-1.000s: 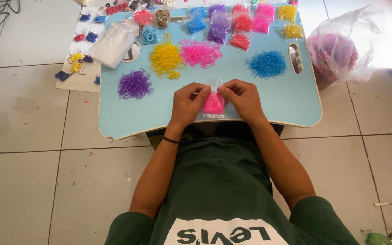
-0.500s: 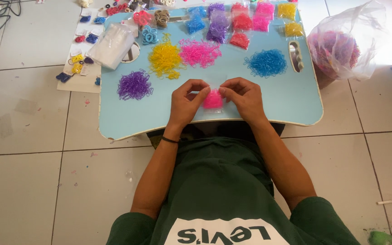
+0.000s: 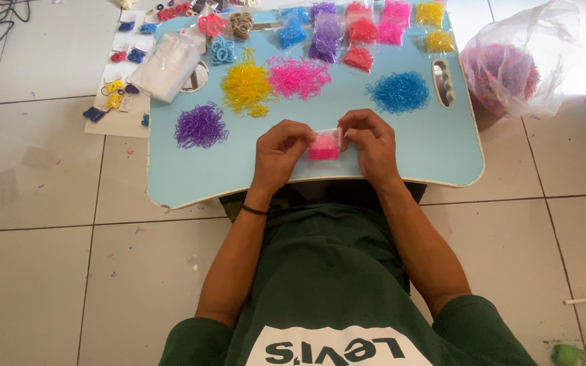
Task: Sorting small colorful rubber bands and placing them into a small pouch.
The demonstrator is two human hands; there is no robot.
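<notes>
I hold a small clear plastic bag filled with pink rubber bands (image 3: pixel 324 145) between both my hands, just above the near edge of the light blue lap table (image 3: pixel 415 152). My left hand (image 3: pixel 278 154) is curled, and its fingertips pinch the left side of the bag near the top; my right hand (image 3: pixel 373 142) is curled in the same way and pinches the right side. So both hands are closed on the bag — the fingers are bent tight, not spread. The bag stands about upright between the two thumbs, and I cannot tell if its bottom touches the table. Further from me on the table lie loose heaps of small rubber bands: a purple heap (image 3: pixel 201 126) to the left, a yellow heap (image 3: pixel 245 85), a pink heap (image 3: pixel 298 76) and a blue heap (image 3: pixel 397 92) to the right. Behind them is a row of small filled bags in blue, purple, red, pink and yellow (image 3: pixel 361 30). A stack of empty clear bags (image 3: pixel 165 57) rests on the far left corner — and a big clear plastic sack of mixed bands (image 3: pixel 518 62) sits on the tiled floor, just beside the right side of the table.
</notes>
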